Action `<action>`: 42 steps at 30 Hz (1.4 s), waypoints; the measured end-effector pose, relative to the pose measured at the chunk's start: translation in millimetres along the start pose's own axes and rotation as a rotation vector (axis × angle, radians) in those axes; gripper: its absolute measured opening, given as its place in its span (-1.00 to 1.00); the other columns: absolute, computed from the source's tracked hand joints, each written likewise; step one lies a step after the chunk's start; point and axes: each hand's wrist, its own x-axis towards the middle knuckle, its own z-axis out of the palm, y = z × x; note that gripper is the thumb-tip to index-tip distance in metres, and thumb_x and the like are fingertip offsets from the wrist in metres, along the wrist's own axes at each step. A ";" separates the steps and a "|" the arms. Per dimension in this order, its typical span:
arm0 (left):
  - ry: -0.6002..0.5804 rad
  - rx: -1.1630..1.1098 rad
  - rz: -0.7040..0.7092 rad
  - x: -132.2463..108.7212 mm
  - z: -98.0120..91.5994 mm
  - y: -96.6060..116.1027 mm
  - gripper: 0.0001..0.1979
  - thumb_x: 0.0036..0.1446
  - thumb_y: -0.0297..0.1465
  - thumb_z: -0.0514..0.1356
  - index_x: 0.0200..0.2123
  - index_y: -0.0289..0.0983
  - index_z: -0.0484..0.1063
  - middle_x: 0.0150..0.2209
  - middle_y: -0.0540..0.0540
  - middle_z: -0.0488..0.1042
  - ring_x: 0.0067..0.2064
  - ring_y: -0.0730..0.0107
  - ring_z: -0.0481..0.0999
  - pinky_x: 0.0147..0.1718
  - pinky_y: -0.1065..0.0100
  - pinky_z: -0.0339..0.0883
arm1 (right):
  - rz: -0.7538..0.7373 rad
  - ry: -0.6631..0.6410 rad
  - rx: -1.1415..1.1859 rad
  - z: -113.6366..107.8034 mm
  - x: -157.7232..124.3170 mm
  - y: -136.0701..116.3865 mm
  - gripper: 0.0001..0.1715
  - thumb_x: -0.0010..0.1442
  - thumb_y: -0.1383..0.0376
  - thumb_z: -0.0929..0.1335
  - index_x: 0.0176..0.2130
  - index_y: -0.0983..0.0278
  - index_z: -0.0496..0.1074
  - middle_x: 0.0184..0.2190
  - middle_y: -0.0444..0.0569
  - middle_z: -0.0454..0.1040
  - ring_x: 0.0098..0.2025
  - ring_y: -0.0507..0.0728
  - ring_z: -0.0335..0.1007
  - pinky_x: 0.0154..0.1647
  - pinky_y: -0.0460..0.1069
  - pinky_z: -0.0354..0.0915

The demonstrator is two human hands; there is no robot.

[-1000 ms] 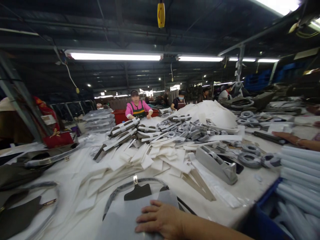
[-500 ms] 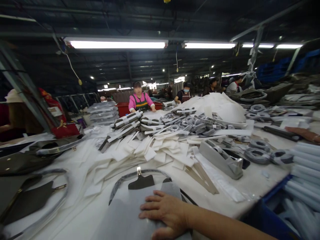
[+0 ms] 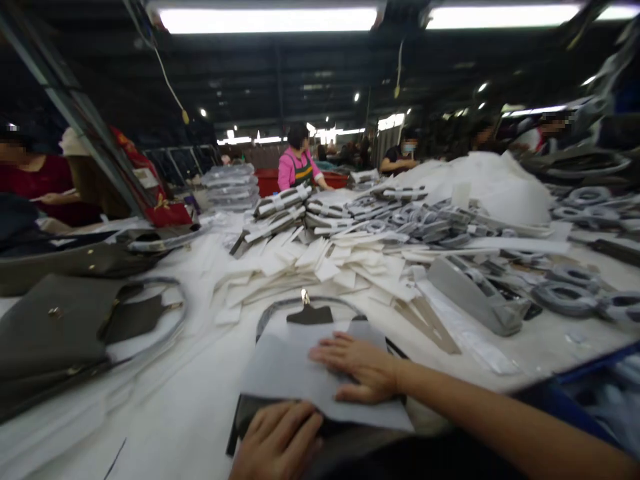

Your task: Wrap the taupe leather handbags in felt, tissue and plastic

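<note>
My right hand (image 3: 361, 367) lies flat, fingers stretched out, on a grey sheet (image 3: 290, 373) that covers a dark handbag (image 3: 320, 427) in front of me. The bag's curved handle (image 3: 280, 308) and its dark tab with a metal clasp (image 3: 309, 310) stick out beyond the sheet. My left hand (image 3: 277, 443) rests at the near edge of the bag, fingers flat on its dark lower part, holding nothing.
A heap of white paper pieces (image 3: 320, 267) and wrapped grey handles (image 3: 400, 217) fills the table's middle. Finished grey bags (image 3: 55, 333) lie at left. A grey tape dispenser (image 3: 475, 300) sits at right, a blue bin (image 3: 590, 393) beyond. Other people work at the far side and left.
The camera has tipped down and moved closer. My left hand has come into view at the bag's near edge. My right hand stays flat on the grey sheet.
</note>
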 end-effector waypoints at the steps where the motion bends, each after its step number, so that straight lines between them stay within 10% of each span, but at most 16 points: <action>1: -0.013 -0.013 -0.029 -2.9 -0.4 3.3 -0.76 0.34 -0.36 0.15 0.03 -0.08 0.51 -0.12 0.00 0.62 -0.12 0.31 0.58 -0.03 0.25 0.42 | -0.001 0.000 -0.001 1.5 0.4 2.0 -0.11 0.29 -0.07 0.30 0.42 0.18 -0.01 0.38 0.12 0.16 0.42 0.36 -0.01 0.39 0.37 -0.14; 17: -0.292 0.087 -0.219 -40.0 21.9 24.8 -0.58 0.34 -0.26 0.11 0.24 -0.11 0.35 0.14 -0.12 0.50 0.14 0.10 0.50 0.27 0.07 0.23 | -0.229 -0.240 -0.174 -6.4 1.1 11.8 -0.13 0.31 -0.10 0.27 0.43 0.09 -0.05 0.46 0.02 -0.08 0.47 0.38 -0.20 0.41 0.39 -0.25; 31: -0.436 0.012 -0.253 -37.1 15.8 24.8 -0.66 0.32 -0.31 0.10 0.13 -0.11 0.42 -0.29 -0.12 0.61 -0.31 0.18 0.60 -0.24 0.21 0.52 | -0.315 -0.226 -0.177 -17.9 9.6 28.6 -0.12 0.29 -0.10 0.31 0.42 0.09 -0.01 0.43 0.05 0.05 0.45 0.37 -0.11 0.40 0.37 -0.15; 42: -0.447 -0.231 -0.170 64.5 -49.0 18.5 -0.75 0.38 -0.26 0.06 0.00 -0.18 0.45 -0.12 -0.06 0.62 -0.18 0.32 0.63 -0.24 0.32 0.51 | -0.348 -0.212 -0.175 -13.9 7.8 34.5 -0.10 0.28 -0.08 0.32 0.43 0.11 -0.02 0.44 0.05 0.02 0.45 0.36 -0.13 0.41 0.36 -0.17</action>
